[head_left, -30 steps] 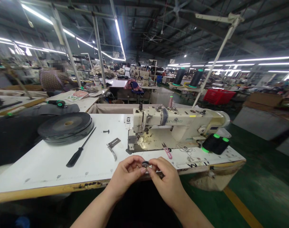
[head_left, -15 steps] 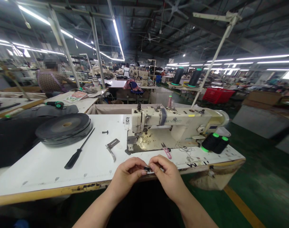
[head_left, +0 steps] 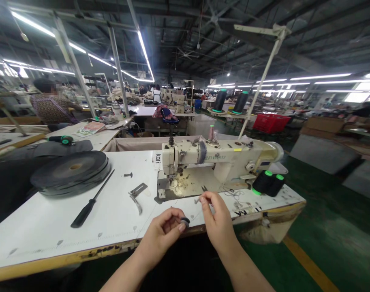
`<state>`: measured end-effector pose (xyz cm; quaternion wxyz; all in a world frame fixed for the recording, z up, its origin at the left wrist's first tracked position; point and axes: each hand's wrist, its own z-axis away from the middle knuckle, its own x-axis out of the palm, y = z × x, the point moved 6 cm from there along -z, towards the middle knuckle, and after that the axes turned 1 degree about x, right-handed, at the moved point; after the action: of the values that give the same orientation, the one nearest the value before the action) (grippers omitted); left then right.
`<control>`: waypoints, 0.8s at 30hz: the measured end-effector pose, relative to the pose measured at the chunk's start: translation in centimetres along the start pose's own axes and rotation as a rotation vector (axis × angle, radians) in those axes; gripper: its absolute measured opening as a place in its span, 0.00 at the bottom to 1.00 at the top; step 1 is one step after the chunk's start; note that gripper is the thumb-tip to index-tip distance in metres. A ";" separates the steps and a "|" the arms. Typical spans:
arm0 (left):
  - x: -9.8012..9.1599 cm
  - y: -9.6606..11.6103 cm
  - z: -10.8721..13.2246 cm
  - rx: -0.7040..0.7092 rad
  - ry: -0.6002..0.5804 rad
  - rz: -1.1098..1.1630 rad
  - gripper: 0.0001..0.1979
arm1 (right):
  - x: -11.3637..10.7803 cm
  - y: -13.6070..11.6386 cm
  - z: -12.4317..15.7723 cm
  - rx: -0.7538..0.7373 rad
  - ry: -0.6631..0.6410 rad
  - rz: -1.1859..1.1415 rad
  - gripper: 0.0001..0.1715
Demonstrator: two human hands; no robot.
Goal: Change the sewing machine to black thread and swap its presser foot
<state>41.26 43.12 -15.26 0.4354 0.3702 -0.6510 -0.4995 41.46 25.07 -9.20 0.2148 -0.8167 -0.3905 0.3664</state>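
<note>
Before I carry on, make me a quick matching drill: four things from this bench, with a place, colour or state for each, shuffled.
1. small round part
2. screwdriver
3. sewing machine
4. nearer pair of black thread cones

A. green-ended, near the right end of the table
B. held in the fingers of the left hand
C. lying beside the large dark roll
D. cream-coloured, with a yellow strip on top

Right pairs: 1-B, 2-C, 3-D, 4-A

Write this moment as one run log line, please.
left hand: grip on small dark disc | right hand: apart from left, contents unclear | sewing machine: beyond hands | screwdriver: on table
</note>
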 end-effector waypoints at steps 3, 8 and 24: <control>-0.2 -0.4 0.4 -0.003 -0.051 -0.014 0.15 | -2.5 2.8 -0.3 0.070 0.241 0.054 0.12; -1.3 0.1 1.1 0.035 0.032 0.004 0.15 | -5.5 10.5 -1.5 0.274 0.417 0.126 0.19; -1.2 -1.2 2.1 -0.142 -0.094 0.250 0.22 | -2.5 9.5 -4.8 0.517 -0.022 -0.724 0.34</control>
<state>39.76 44.60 -16.88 0.4881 0.2309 -0.6749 -0.5030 48.65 17.00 -11.06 0.5221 -0.5429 -0.5492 0.3620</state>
